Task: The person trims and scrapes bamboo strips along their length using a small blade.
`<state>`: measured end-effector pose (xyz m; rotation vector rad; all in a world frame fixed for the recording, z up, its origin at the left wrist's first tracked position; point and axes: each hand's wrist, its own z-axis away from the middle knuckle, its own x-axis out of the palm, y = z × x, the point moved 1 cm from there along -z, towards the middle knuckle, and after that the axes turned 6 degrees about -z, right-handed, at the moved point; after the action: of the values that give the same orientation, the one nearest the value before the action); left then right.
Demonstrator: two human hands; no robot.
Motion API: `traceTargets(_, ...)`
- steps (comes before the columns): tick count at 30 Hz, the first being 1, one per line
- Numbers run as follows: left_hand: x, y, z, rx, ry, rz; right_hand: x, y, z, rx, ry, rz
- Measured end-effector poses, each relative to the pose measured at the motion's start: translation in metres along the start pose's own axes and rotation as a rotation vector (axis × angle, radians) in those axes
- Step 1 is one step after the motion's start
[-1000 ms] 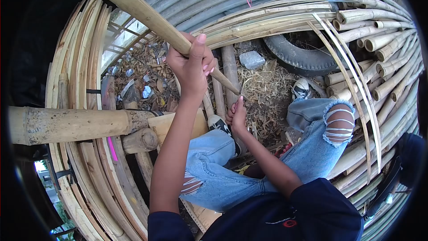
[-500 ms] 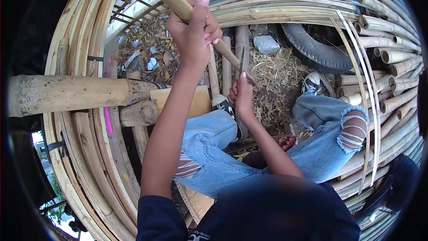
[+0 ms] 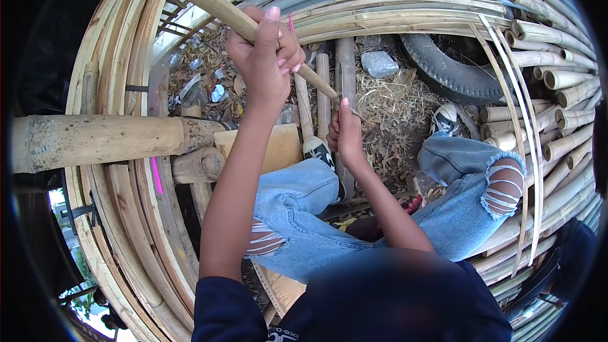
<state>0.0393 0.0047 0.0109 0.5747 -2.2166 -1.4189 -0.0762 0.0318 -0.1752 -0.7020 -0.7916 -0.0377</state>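
Observation:
My left hand (image 3: 263, 57) is closed around a bamboo pole (image 3: 209, 5), its thumb lying on top. The pole slants from the upper left down toward my other hand. My right hand (image 3: 345, 132) grips a knife by its handle, thumb extended upward. The thin knife blade (image 3: 342, 81) points away from me and crosses the pole close to its lower end. Fingers hide most of the handle. I cannot make out whether the edge is cutting into the bamboo.
A thick bamboo post (image 3: 101, 142) juts in from the left, above a wooden board (image 3: 266, 155). Long split strips (image 3: 117, 57) line the left side. An old tyre (image 3: 437, 73) lies ahead. Stacked bamboo poles (image 3: 560, 79) fill the right. Leaning strips (image 3: 516, 107) stand near my knee.
My left hand and the pole have shifted left and slightly down, drawing the pole's lower end up and left past the knife. My right hand has stayed almost in place.

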Motion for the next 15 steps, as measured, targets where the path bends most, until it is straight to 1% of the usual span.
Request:
traceTargets(2,-0.003,0.001,-0.001,-0.004,0.028,0.013,-0.008,0.015,-0.009,-0.130,0.069,0.155)
traceTargets(3,-0.006,0.000,-0.002,-0.008,0.025,0.009,-0.029,0.033,-0.022,-0.128,0.071,0.150)
traceTargets(5,-0.011,-0.001,-0.003,-0.018,0.021,0.025,-0.095,0.072,-0.050,0.170,0.377,0.296)
traceTargets(6,-0.009,-0.001,-0.004,-0.014,0.017,0.026,-0.110,0.072,-0.053,0.164,0.376,0.293)
traceTargets(8,-0.006,0.001,-0.003,-0.017,-0.047,0.005,-0.128,0.078,-0.051,0.382,0.426,0.314)
traceTargets(9,-0.004,0.000,-0.004,-0.028,-0.056,-0.003,-0.117,0.079,-0.054,0.391,0.428,0.300)
traceTargets(11,-0.001,0.000,-0.003,-0.008,-0.044,0.002,-0.072,0.061,-0.053,0.007,0.323,0.300)
traceTargets(12,-0.002,-0.001,-0.005,-0.005,-0.045,0.000,-0.046,0.041,-0.041,0.006,0.320,0.298)
traceTargets(13,-0.005,-0.002,-0.006,-0.013,-0.023,0.043,-0.015,0.014,-0.022,-0.080,0.196,0.342)
traceTargets(14,-0.007,-0.003,-0.006,-0.024,-0.001,0.088,0.001,0.001,-0.010,-0.164,0.074,0.384)
traceTargets(15,-0.008,-0.003,-0.006,-0.024,0.000,0.086,0.001,0.004,-0.010,-0.162,0.073,0.383)
